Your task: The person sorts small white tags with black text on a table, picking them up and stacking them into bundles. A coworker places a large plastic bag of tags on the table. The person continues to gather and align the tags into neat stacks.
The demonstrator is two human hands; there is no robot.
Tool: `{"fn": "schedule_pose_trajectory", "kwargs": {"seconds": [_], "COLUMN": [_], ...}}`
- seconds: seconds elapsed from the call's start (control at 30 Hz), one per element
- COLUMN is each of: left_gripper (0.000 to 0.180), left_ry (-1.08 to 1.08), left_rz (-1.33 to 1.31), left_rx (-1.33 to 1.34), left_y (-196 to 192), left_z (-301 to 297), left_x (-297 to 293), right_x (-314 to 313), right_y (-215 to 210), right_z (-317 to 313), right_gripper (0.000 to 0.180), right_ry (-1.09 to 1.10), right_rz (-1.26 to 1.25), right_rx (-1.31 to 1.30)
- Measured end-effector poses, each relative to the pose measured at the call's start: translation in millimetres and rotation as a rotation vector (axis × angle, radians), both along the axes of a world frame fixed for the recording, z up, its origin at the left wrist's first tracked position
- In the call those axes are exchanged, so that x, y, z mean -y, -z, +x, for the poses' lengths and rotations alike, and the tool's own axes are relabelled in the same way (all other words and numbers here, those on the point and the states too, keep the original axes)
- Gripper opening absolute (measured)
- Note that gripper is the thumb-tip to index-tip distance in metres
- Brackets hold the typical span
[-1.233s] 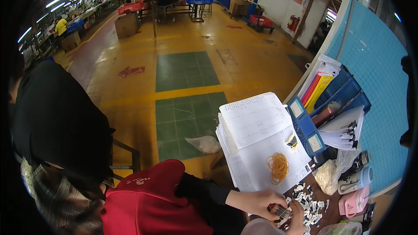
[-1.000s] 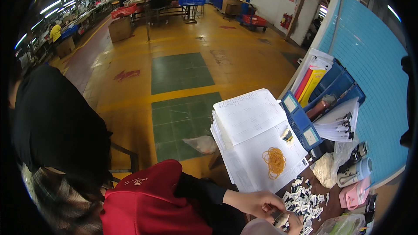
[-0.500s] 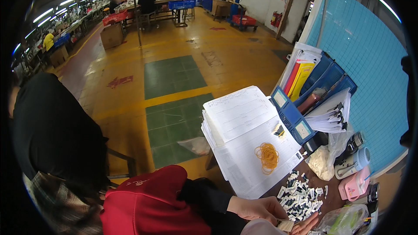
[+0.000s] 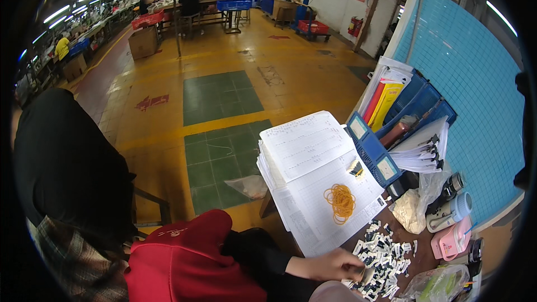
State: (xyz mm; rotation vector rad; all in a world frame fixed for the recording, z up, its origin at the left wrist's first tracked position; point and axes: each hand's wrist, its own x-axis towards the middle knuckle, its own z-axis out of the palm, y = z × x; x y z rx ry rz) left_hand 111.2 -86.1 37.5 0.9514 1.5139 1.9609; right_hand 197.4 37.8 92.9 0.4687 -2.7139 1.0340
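My left hand (image 4: 330,265), in a black sleeve, reaches in from the lower edge over a loose pile of small white and dark labels (image 4: 386,260). Its fingers are bent together at the pile's near left side. A small beige piece (image 4: 367,275) shows at the fingertips; its kind is too small to make out. My right hand is out of sight. Just beyond the pile, a heap of tan rubber bands (image 4: 339,203) lies on the open paper sheets (image 4: 307,201). A little bundle of dark and yellow pieces (image 4: 356,169) rests farther up the paper.
Blue file trays (image 4: 373,148) with papers stand behind the sheets. Along the right are a crumpled beige bundle (image 4: 410,211), a light bottle (image 4: 452,211), a pink container (image 4: 452,239) and a clear bag (image 4: 436,285). A person in black (image 4: 67,190) is close on the left.
My left hand has moved slightly up and left, onto the label pile's edge, and its fingers have drawn in. My right hand, seen before with fingers stretched out, has left the view.
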Motion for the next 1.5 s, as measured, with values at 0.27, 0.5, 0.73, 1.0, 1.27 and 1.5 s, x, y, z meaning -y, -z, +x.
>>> {"fn": "schedule_pose_trajectory", "kwargs": {"seconds": [0.27,0.5,0.73,1.0,1.27,1.5], "left_gripper": [0.032,0.026,0.031,0.034,0.045,0.020], "left_ry": [0.319,0.480,0.109,-0.118,0.154,0.225], "left_rz": [0.351,0.267,-0.132,0.086,-0.020,-0.328], "left_rx": [0.630,0.070,-0.384,0.502,0.251,-0.770], "left_y": [-15.9,-14.5,12.2,5.9,13.1,13.6], "left_z": [-5.8,6.7,22.1,6.7,7.0,13.8], "left_x": [9.0,3.4,17.4,2.4,-0.4,-14.4], "right_x": [1.8,3.7,0.1,15.2,13.7,-6.8], "right_y": [2.5,0.6,12.6,71.0,62.6,40.1], "right_z": [6.3,15.5,42.3,60.4,60.9,71.8], "right_gripper": [0.016,0.018,0.021,0.021,0.094,0.015], "right_ry": [0.011,0.019,0.043,-0.168,-0.069,0.324], "right_rz": [0.048,0.088,-0.033,-1.088,-1.662,-0.301], "right_rx": [-0.018,-0.053,-0.213,-0.544,-0.260,-0.659]}}
